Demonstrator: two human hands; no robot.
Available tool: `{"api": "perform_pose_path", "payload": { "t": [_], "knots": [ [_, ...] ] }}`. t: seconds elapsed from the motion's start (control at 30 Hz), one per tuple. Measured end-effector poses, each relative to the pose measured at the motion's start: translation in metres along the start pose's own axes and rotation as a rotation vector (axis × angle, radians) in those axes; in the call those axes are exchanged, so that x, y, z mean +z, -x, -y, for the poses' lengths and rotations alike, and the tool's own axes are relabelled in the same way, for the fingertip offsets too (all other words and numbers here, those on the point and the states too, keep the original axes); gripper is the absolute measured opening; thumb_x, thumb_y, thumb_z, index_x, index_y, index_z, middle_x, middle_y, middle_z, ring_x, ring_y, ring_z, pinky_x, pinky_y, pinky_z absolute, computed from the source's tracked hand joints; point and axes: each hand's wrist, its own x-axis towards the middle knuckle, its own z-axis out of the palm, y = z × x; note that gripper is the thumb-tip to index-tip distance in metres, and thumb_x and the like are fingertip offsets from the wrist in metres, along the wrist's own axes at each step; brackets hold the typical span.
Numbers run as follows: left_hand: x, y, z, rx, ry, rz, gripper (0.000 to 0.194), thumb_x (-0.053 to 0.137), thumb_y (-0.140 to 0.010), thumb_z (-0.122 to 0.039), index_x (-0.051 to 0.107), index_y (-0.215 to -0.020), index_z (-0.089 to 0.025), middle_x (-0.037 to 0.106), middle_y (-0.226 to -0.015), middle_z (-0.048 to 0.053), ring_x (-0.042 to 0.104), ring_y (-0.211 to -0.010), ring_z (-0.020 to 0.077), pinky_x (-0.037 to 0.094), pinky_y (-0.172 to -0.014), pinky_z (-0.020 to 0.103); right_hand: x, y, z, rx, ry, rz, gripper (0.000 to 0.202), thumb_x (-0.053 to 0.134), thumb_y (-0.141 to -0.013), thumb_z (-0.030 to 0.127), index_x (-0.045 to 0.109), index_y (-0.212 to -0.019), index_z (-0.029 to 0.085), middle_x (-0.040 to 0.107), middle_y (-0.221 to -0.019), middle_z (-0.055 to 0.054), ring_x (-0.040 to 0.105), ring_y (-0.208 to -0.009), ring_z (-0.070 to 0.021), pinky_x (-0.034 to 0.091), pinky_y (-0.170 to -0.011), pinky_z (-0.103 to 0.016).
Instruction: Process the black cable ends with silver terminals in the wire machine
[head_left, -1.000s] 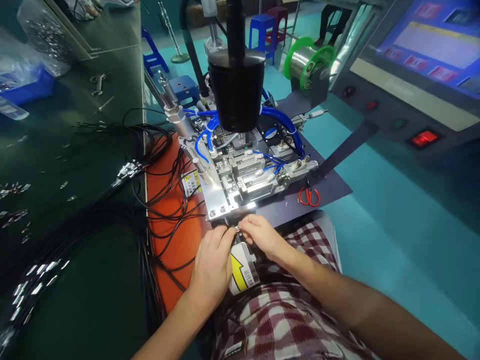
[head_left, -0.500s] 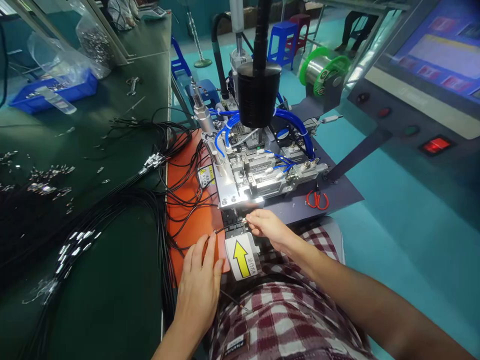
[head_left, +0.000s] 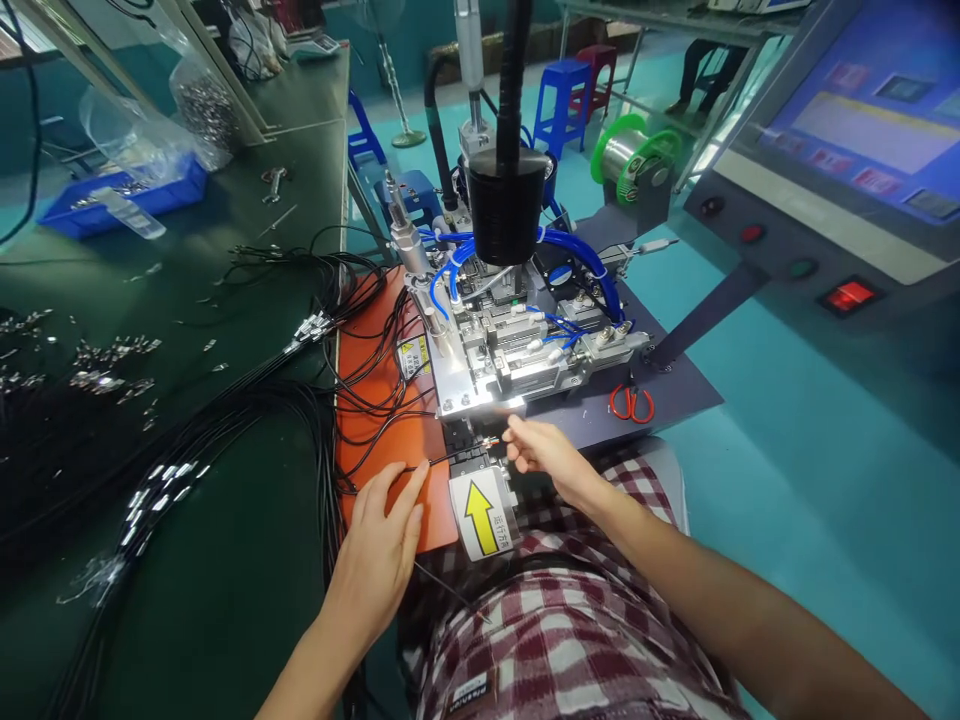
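Note:
A thin black cable (head_left: 454, 456) lies across the black track of a benchtop machine (head_left: 525, 350), and its shiny metal end (head_left: 490, 443) rests on the track's right side. My left hand (head_left: 379, 545) keeps the cable under its index and middle fingertips at the orange sheet (head_left: 390, 440); the thumb is spread away. Just right of the metal end, my right hand (head_left: 551, 458) is loosely curled, with a small gap to the cable and nothing visible in its fingers. A white cover with a yellow arrow (head_left: 481, 515) sits below the track.
Bundled black cables (head_left: 247, 400) cover the green bench at left, with loose metal parts (head_left: 112, 365) and a blue tray (head_left: 124, 200). Red-handled scissors (head_left: 632, 402) lie right of the machine. A control panel (head_left: 840, 200) and a green wire spool (head_left: 634, 160) stand behind.
My right hand has let go of the cable's metal end and moved slightly right. My left hand has slid left along the cable. The view has shifted slightly.

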Motion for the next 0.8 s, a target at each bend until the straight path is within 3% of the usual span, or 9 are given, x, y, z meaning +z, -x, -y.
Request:
{"api": "perform_pose_path", "payload": {
  "t": [0.1,0.27,0.43,0.53,0.63,0.73,0.8],
  "knots": [
    [-0.001,0.003,0.000,-0.001,0.006,-0.013,0.044,0.036,-0.095,-0.027,0.044,-0.138,-0.023,0.047,-0.128,0.012,0.046,-0.118,0.0265,0.046,-0.097,0.046,-0.021,0.011,-0.010,0.015,-0.036,-0.109,0.047,0.065,-0.069,0.059,0.059,-0.080,0.013,0.055,-0.059,0.004,0.045,-0.046,-0.0061,0.029,-0.048,-0.021],
    [0.001,0.000,0.001,-0.024,0.008,-0.005,0.045,0.035,-0.095,-0.028,0.041,-0.139,-0.021,0.047,-0.132,0.013,0.046,-0.121,0.0273,0.045,-0.098,0.048,-0.052,0.028,-0.033,0.075,-0.068,-0.193,0.046,0.067,-0.067,0.059,0.058,-0.078,0.015,0.053,-0.062,0.003,0.043,-0.047,-0.0072,0.028,-0.046,-0.022],
    [0.003,-0.042,0.014,-0.013,0.072,-0.033,0.044,0.032,-0.096,-0.029,0.041,-0.136,-0.013,0.040,-0.144,0.017,0.035,-0.135,0.0284,0.033,-0.110,0.053,-0.053,0.035,-0.039,0.072,-0.061,-0.204,0.046,0.068,-0.066,0.059,0.058,-0.078,0.016,0.052,-0.062,0.003,0.042,-0.048,-0.0079,0.029,-0.047,-0.022],
    [-0.010,-0.056,0.020,0.010,0.157,-0.029,0.041,0.030,-0.096,-0.028,0.048,-0.130,-0.014,0.042,-0.143,0.015,0.037,-0.134,0.0264,0.032,-0.111,0.051,-0.051,0.040,-0.036,0.039,-0.035,-0.192,0.046,0.067,-0.066,0.059,0.058,-0.076,0.016,0.051,-0.061,0.003,0.042,-0.047,-0.0082,0.030,-0.047,-0.023],
    [-0.033,-0.036,0.016,0.127,0.274,0.064,0.034,0.033,-0.096,-0.024,0.055,-0.121,-0.019,0.051,-0.134,0.011,0.047,-0.125,0.0228,0.041,-0.105,0.042,-0.056,0.052,-0.032,-0.001,0.054,-0.162,0.042,0.067,-0.069,0.057,0.059,-0.076,0.016,0.051,-0.062,0.003,0.041,-0.048,-0.0084,0.032,-0.048,-0.024],
    [-0.051,-0.002,0.005,0.335,0.188,0.298,0.029,0.049,-0.091,-0.022,0.056,-0.119,-0.023,0.055,-0.128,0.011,0.051,-0.118,0.0248,0.048,-0.096,0.039,-0.059,0.066,-0.024,-0.004,0.166,-0.063,0.039,0.062,-0.076,0.056,0.059,-0.075,0.018,0.053,-0.064,0.002,0.042,-0.050,-0.0090,0.034,-0.050,-0.025],
    [-0.055,0.012,-0.003,0.440,0.086,0.258,0.021,0.046,-0.090,-0.014,0.062,-0.102,-0.023,0.060,-0.118,0.010,0.053,-0.113,0.0256,0.049,-0.091,0.040,-0.053,0.074,-0.015,-0.013,0.238,0.031,0.035,0.059,-0.081,0.052,0.058,-0.075,0.018,0.053,-0.063,0.002,0.043,-0.051,-0.0095,0.036,-0.052,-0.025]
  ]
}}
